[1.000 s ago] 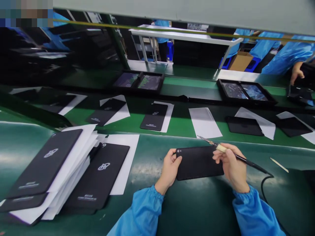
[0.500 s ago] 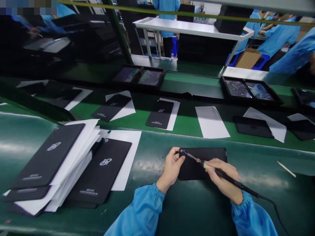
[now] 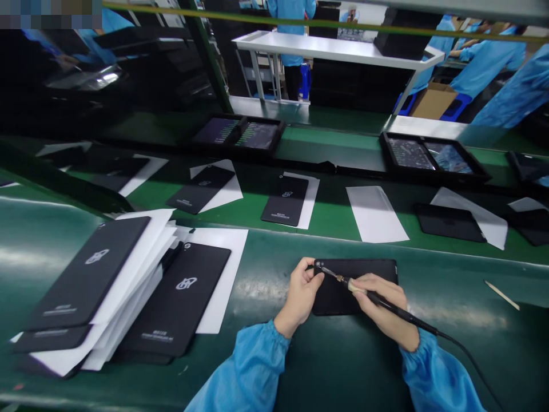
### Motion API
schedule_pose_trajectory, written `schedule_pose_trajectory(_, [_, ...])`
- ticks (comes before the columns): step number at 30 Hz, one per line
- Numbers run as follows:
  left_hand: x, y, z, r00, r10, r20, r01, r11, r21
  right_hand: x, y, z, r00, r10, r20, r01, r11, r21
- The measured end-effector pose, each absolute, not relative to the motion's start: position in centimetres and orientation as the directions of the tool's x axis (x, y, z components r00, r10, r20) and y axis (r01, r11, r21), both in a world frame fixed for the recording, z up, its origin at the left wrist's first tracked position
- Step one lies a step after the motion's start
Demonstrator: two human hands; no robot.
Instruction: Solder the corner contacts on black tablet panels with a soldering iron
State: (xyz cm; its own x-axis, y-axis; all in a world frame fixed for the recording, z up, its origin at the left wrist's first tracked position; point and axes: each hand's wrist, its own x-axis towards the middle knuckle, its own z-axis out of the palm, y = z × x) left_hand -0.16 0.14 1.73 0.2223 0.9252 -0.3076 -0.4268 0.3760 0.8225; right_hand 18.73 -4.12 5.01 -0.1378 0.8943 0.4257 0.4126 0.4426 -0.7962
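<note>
A black tablet [image 3: 360,272] lies sideways and back up on the green bench in front of me. My left hand [image 3: 302,292] grips its upper left corner between thumb and fingers. In my right hand [image 3: 384,306] is a soldering iron [image 3: 394,309], held like a pen, its cable running off to the lower right. The iron's metal tip slants up and left to the small camera area at the tablet's corner, beside my left fingertips; whether it touches cannot be told. My right hand covers part of the tablet.
On my left are a pile of black tablets [image 3: 92,269] interleaved with white sheets [image 3: 223,286]. A thin pale stick [image 3: 501,294] lies on the right. Beyond the bench runs a green belt [image 3: 330,220] carrying tablets on sheets; farther back sit black trays [image 3: 435,157] with screens. People in blue work behind.
My right hand and the iron have shifted slightly left. Tablets and sheets on the nearer belt have slid right, while the far trays have moved a little left. My left hand keeps its grip.
</note>
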Motion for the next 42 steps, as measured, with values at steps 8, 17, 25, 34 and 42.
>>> schedule_pose_trajectory(8, [-0.2,0.1,1.4,0.232,0.921,-0.312,-0.421,0.384,0.822,19.4,-3.7,5.7,-0.203,0.888,0.412,0.421,0.459,-0.782])
schedule_pose_trajectory(17, [-0.2,0.1,1.2,0.232,0.926,-0.299,-0.412,0.372,0.832,19.5,-3.4,6.3,-0.228,0.888,0.400,0.396,0.460,-0.795])
schedule_pose_trajectory(25, [-0.2,0.1,1.6,0.230,0.923,-0.308,-0.419,0.380,0.825,20.0,-2.8,6.8,-0.223,0.891,0.395,0.415,0.454,-0.789])
schedule_pose_trajectory(34, [-0.2,0.0,1.5,0.228,0.921,-0.315,-0.419,0.385,0.822,20.0,-2.1,6.7,-0.247,0.905,0.346,0.423,0.422,-0.802])
schedule_pose_trajectory(42, [-0.3,0.1,1.2,0.233,0.925,-0.300,-0.396,0.372,0.839,20.0,-1.3,7.2,-0.279,0.914,0.295,0.413,0.392,-0.822])
